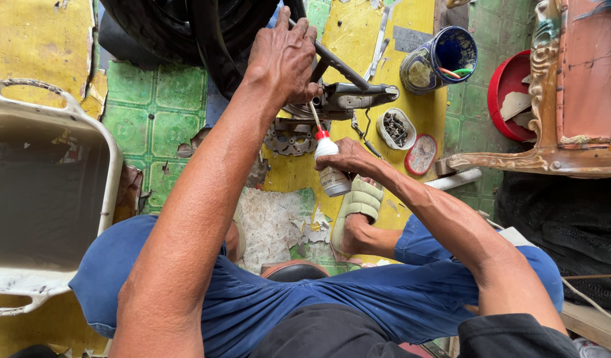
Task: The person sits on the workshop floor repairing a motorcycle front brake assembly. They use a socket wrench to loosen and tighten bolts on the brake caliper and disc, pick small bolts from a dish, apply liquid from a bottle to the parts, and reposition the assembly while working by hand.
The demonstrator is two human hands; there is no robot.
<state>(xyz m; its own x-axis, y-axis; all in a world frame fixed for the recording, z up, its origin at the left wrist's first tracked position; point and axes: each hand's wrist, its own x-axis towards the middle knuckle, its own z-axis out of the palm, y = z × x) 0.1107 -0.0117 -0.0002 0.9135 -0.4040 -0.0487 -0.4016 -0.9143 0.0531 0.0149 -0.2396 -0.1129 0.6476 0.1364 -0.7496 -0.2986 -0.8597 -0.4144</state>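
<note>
- Seated low over a patchwork floor (153, 113) of yellow and green tiles, you work on a dark metal part (348, 98) lying beside a black tyre (179, 26).
- Your left hand (283, 56) reaches forward, its fingers (299, 33) curled and clamped over the part's slanting metal rod.
- Your right hand (345, 158) grips a small white squeeze bottle (331, 169) with a red collar, fingers wrapped tight around it; its thin nozzle points up at the part, just below your left hand.
- A toothed metal disc (291, 138) rests on the floor under the part.
- Near the part, to the right, sit a small tub of dark screws (396, 128), a red-rimmed lid (421, 154) and a blue tin (441, 61).
- A red bowl (501, 93) sits farther right beside carved wooden furniture (564, 79).
- A cream plastic basket (50, 192) stands at your left.
- Your sandalled foot (358, 215) rests just under the bottle.
</note>
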